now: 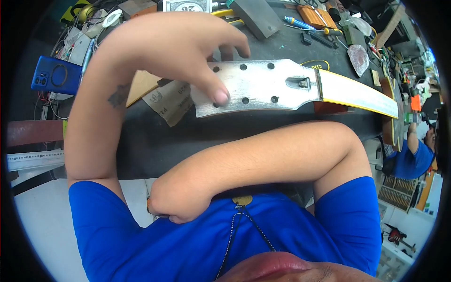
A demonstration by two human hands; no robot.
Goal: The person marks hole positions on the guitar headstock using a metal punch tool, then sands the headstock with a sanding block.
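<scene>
Arches loosely parted fingers [240,43] of the left hand [188,47], closed on nothing, over the left end of a six-hole guitar headstock [260,84] lying lengthwise rightward, with the right hand [181,199] farther off, curled, any hold hidden.

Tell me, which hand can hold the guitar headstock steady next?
Probably the left: the left hand spreads over the guitar headstock, while the right hand is down by the blue shirt.

The left hand [188,44] is spread over a silvery-white guitar headstock [263,84] with round dark holes [243,67] — a brown sandpaper sheet [168,104] lies beside it. The right hand [181,202], bent toward the blue shirt [188,239], possibly holds a small orange-brown object [149,205] — mostly hidden.
</scene>
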